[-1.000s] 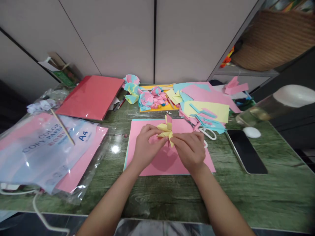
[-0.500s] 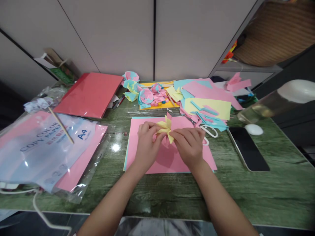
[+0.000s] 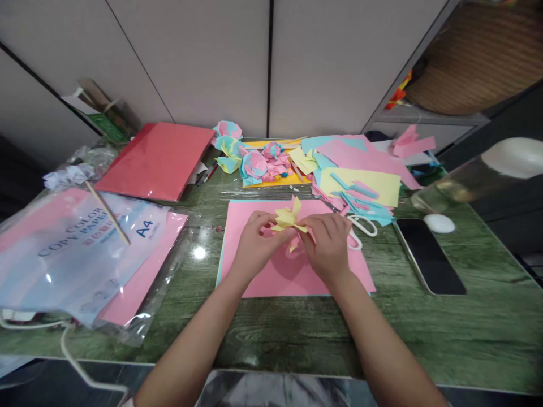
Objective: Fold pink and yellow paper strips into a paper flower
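Observation:
A yellow and pink paper flower [image 3: 288,217] with pointed petals is held up between my two hands. My left hand [image 3: 258,237] pinches its left side between thumb and fingers. On the other side, my right hand [image 3: 327,240] has its fingertips closed on a yellow petal. Beneath both hands lies a stack of pink paper sheets [image 3: 280,280] with blue edges showing under it. White-handled scissors [image 3: 363,225] rest by the stack's right edge, partly hidden by my right hand.
At the back, several folded paper flowers [image 3: 254,164] sit around a yellow sheet. Coloured paper scraps [image 3: 365,186] spread to the right, near a phone [image 3: 429,257] and a clear bottle [image 3: 466,175]. A bag of copy paper [image 3: 97,249] and a red folder [image 3: 159,161] lie left.
The flower has turned in my fingers, so more of its yellow petals now face up. Both hands stay close together over the pink sheets, with the fingers slightly shifted.

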